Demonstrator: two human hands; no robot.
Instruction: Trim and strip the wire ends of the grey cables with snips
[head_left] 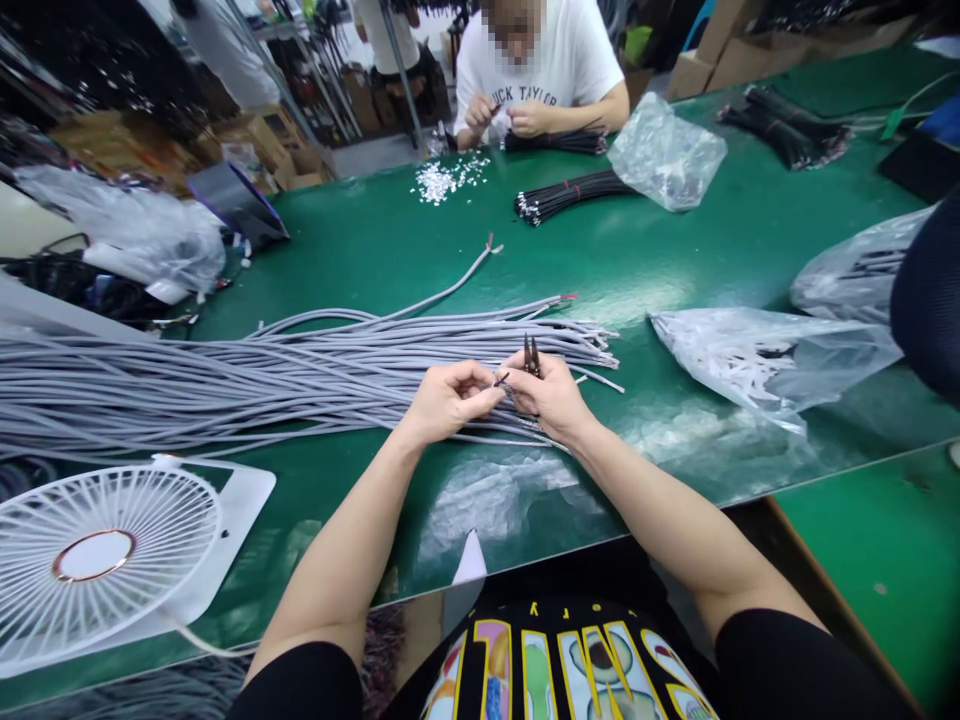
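My left hand [454,400] is closed, thumb against fingers, with a small dark piece [501,380] showing at its fingertips. The piece is too small to name. My right hand [551,395] is closed around small dark snips [532,355], whose two pointed blades stick up apart from between the fingers. The thumb and forefinger of that hand come up to the same dark piece. Beneath and behind both hands lies a thick bundle of grey cables [300,375], their cut ends toward the right.
A white fan [135,560] stands at the front left. Clear plastic bags [780,365] of small parts lie right. Across the green table [360,240], a person [540,70] works near black cable bundles [574,195] and scattered white bits [442,180].
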